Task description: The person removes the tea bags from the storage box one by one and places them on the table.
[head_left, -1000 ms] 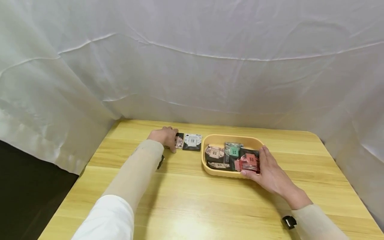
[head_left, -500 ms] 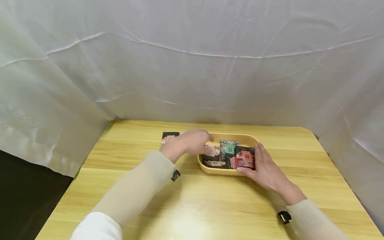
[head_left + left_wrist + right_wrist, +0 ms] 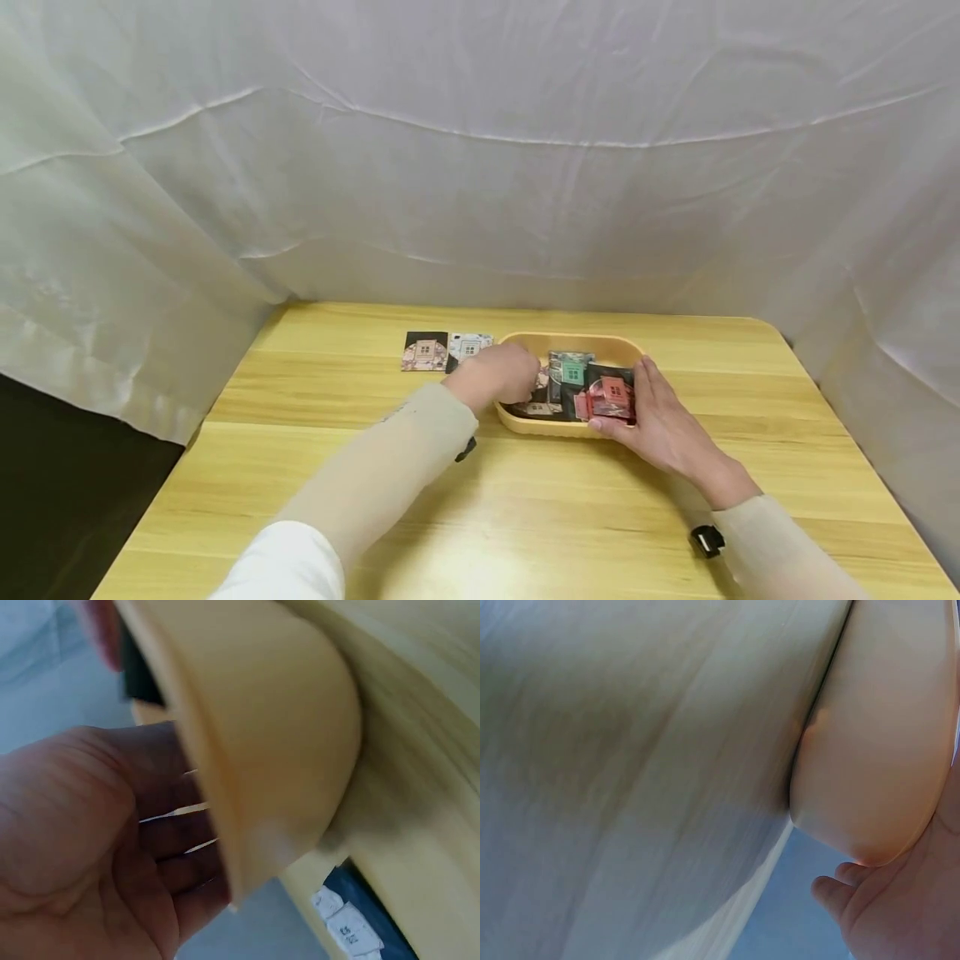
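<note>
Yellow tray, sachets inside. Left hand: at its left end, pinch indeterminable. Right hand: against its right end, fingers together.

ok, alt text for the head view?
A person's left hand reaches into the left end of a yellow tray of small packets, while the right hand rests against the right end. Two more packets lie side by side on the wooden table left of the tray, before a pale curtain.
</note>
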Tool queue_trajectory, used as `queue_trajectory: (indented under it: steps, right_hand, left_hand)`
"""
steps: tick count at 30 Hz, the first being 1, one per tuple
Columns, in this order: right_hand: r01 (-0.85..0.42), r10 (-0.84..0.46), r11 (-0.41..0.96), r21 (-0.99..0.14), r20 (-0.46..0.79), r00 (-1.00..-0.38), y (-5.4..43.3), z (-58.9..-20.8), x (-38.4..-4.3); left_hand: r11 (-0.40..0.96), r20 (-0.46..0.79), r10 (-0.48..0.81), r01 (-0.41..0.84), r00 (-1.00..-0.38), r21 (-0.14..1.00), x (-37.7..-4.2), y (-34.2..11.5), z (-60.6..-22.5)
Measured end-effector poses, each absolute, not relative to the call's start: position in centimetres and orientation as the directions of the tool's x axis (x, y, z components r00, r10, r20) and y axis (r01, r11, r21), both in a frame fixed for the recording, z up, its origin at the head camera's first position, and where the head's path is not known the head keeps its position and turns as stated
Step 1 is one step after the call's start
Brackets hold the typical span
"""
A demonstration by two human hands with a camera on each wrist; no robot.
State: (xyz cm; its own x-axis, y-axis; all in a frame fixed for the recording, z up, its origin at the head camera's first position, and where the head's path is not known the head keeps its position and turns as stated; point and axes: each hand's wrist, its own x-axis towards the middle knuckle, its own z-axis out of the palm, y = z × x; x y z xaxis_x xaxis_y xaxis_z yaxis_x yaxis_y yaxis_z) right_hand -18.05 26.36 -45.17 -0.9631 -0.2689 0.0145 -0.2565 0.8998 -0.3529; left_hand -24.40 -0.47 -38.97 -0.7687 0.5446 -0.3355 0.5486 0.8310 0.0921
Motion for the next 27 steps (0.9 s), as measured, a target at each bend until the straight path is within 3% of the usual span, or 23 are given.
queue_trajectory:
  steps: [5, 18, 27]
  right_hand:
    - [-0.256, -0.269, 0.9, -0.352, 0.015, -0.963, 26.3, -45.3, -18.1]
    - [-0.254, -0.268, 0.899, -0.356, 0.011, -0.963, 26.3, -45.3, -18.2]
    - [-0.252, -0.266, 0.899, -0.358, 0.008, -0.964, 26.2, -45.3, -18.4]
  left_hand:
    - [0.797, -0.393, 0.551, 0.603, -0.736, -0.013, -24.8, 0.8, -39.9]
    - [0.836, -0.46, 0.527, 0.535, -0.715, 0.126, -25.3, 1.1, -39.4]
    - [0.85, -0.424, 0.489, 0.526, -0.762, 0.034, -25.2, 1.4, -40.5]
